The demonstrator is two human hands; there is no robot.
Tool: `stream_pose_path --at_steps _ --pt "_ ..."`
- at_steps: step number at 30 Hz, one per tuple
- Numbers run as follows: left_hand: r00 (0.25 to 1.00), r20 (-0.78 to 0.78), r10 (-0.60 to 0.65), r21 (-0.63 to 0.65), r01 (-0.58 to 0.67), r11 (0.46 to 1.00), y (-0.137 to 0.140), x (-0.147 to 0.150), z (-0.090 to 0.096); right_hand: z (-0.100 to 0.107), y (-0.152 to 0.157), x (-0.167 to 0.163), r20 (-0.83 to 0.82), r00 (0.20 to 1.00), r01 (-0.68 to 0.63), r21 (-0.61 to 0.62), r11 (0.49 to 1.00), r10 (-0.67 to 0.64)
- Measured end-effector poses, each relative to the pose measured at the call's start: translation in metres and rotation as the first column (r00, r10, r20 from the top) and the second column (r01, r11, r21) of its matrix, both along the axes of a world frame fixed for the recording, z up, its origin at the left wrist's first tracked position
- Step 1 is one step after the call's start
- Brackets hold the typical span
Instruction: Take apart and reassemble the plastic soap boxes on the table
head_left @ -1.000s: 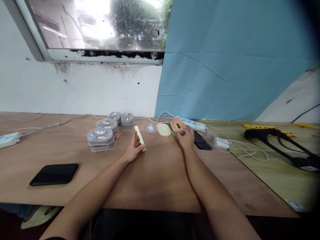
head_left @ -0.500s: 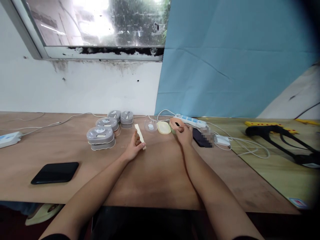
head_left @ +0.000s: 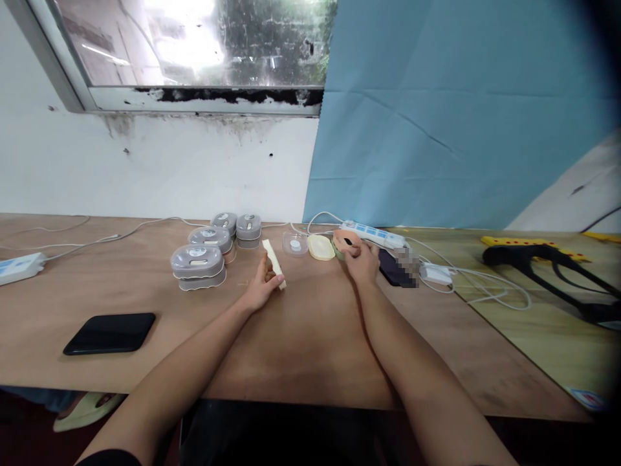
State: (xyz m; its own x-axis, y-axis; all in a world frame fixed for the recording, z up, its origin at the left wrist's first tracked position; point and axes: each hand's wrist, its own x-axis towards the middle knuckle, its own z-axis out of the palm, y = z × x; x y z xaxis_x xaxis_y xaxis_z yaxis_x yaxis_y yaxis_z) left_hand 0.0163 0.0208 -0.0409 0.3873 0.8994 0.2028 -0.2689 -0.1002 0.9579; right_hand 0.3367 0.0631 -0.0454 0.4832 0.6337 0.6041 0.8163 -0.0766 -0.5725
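My left hand grips a cream-coloured, box-like piece, thumb on its near end and fingers along its left side; it stands on edge, showing mainly a narrow side. My right hand is closed at the near edge of a peach-coloured lid, which has a dark oval opening. Under that lid a green container partly shows; my fingers hide the rest. Between my hands lie a pale yellow shallow tray and a clear lid with a white round middle.
Several grey lidded boxes stand in stacks at left. Nearer me lies a black phone. Behind my right hand are a white power strip, a dark flat object and a white adapter with cables. A black strap-like frame lies far right.
The whole view has shifted slightly. Both hands stay on the same pieces; my right fingers have moved a little at the peach lid's edge.
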Motion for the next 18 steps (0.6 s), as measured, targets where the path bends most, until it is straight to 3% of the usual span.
stream_pose_path --at_steps 9,18 --pt "1.000 -0.023 -0.002 -0.020 0.002 1.000 0.0002 -0.0004 -0.0004 -0.0043 0.0020 0.0031 0.006 0.999 -0.049 0.041 0.998 0.048" --pt "1.000 -0.024 -0.007 -0.024 0.006 1.000 -0.0003 0.0000 0.0008 -0.0035 0.0010 0.0026 0.009 1.000 -0.024 -0.007 1.000 0.024"
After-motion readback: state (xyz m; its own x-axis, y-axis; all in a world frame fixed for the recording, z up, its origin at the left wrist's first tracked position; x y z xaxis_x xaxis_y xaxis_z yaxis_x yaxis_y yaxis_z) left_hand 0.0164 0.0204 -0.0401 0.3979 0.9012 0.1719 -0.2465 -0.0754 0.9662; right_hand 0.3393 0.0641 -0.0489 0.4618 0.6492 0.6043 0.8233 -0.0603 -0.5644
